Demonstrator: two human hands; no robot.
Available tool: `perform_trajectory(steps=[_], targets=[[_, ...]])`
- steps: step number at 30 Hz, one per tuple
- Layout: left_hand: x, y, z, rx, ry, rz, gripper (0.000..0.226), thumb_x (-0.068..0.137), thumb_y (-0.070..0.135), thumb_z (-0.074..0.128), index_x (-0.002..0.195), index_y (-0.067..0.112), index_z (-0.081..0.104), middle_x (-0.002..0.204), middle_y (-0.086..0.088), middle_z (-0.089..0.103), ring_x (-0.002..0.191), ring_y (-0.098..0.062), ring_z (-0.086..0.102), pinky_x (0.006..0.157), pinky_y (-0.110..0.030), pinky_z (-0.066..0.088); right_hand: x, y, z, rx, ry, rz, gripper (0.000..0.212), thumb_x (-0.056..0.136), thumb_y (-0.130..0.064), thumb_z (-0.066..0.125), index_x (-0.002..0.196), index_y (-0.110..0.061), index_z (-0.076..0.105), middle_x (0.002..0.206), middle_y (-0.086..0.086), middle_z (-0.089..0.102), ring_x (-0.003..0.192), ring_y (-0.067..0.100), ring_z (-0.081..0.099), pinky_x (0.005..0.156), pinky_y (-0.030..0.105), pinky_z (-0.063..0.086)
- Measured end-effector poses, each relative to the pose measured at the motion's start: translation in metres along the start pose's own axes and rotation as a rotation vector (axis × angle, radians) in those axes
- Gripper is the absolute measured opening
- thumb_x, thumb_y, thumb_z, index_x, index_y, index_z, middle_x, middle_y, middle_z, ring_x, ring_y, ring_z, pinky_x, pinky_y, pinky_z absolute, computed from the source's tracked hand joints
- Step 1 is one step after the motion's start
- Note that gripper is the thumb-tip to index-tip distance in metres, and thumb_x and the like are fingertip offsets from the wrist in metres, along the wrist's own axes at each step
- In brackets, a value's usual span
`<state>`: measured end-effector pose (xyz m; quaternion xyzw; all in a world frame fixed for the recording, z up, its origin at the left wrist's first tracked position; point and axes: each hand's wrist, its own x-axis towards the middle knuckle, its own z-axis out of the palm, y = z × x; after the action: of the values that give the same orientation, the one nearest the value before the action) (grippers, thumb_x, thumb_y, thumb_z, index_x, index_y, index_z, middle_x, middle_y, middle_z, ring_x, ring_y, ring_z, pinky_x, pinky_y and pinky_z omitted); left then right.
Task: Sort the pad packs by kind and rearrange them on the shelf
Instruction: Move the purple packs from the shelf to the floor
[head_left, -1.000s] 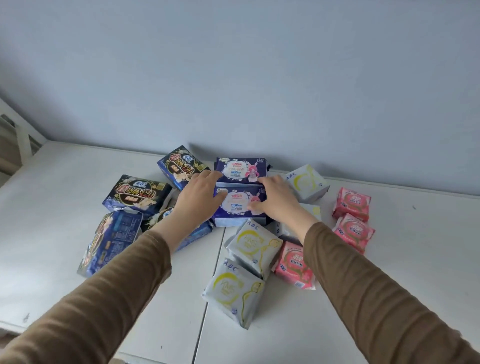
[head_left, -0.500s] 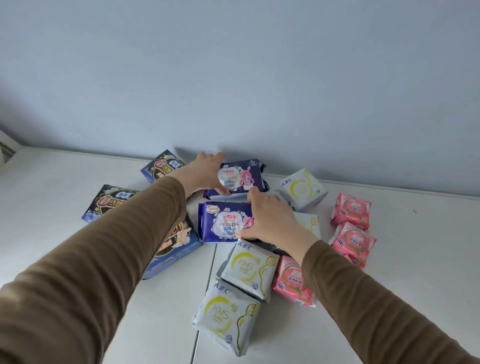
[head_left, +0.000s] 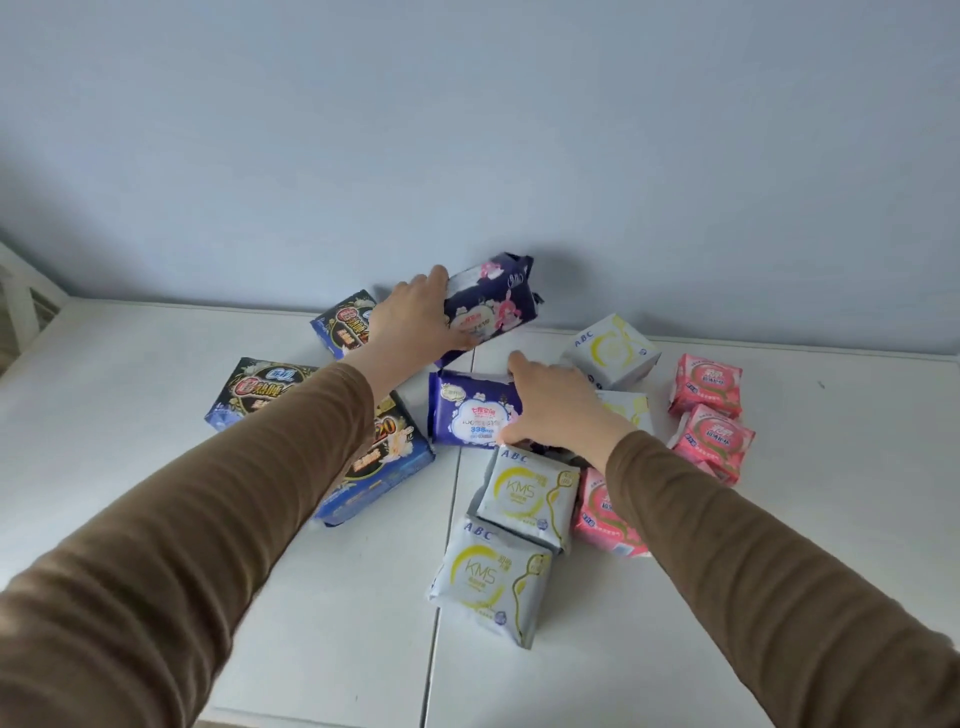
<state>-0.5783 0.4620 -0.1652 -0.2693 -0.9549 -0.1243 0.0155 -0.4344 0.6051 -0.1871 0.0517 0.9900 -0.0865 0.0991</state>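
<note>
My left hand (head_left: 415, 317) grips a purple pad pack (head_left: 493, 306) and holds it tilted above the white shelf top (head_left: 130, 415), near the wall. My right hand (head_left: 556, 405) grips the right end of a second purple pack (head_left: 467, 415) that lies flat. Dark blue-black packs (head_left: 343, 322) (head_left: 260, 389) (head_left: 384, 467) lie to the left, partly under my left arm. Grey-yellow packs (head_left: 524, 493) (head_left: 488, 577) (head_left: 613, 353) and pink packs (head_left: 706, 384) (head_left: 711, 441) (head_left: 597, 514) sit in front and to the right.
A pale blue wall (head_left: 467, 130) rises right behind the packs. A seam (head_left: 441, 649) runs through the shelf top toward me. White slatted furniture (head_left: 26, 296) shows at the far left edge.
My left hand has lifted the rear purple pack off the surface and tilted it. My right hand stays on the front purple pack.
</note>
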Motion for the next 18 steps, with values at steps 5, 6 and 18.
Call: perform_trajectory(steps=[5,6,18], targets=[[-0.041,-0.015,-0.041,-0.133,0.175,0.035,0.062,0.079,0.05,0.07,0.119,0.013,0.041,0.112,-0.008,0.053,0.104,-0.028,0.047,0.079,-0.038,0.04,-0.027,-0.01,-0.023,0.027,0.268,0.082,0.071,0.072,-0.038,0.083,0.126,-0.017,0.043,0.12,0.007,0.055,0.112,0.029,0.046,0.082,0.043,0.05],[-0.049,-0.018,-0.049,-0.171,0.204,0.036,0.061,0.08,0.048,0.07,0.121,0.011,0.041,0.114,-0.009,0.052,0.106,-0.028,0.046,0.083,-0.039,0.04,-0.036,-0.012,-0.028,0.01,0.334,0.095,0.07,0.075,-0.038,0.081,0.13,-0.017,0.043,0.122,0.007,0.053,0.113,0.03,0.044,0.086,0.043,0.049],[-0.259,-0.084,-0.105,-0.397,0.147,0.068,0.052,0.079,0.033,0.061,0.122,0.011,0.043,0.111,-0.005,0.049,0.105,-0.026,0.043,0.086,-0.038,0.039,-0.231,-0.127,-0.006,0.29,0.422,0.295,0.071,0.084,-0.037,0.064,0.147,-0.016,0.039,0.135,0.013,0.047,0.124,0.033,0.045,0.097,0.038,0.039]])
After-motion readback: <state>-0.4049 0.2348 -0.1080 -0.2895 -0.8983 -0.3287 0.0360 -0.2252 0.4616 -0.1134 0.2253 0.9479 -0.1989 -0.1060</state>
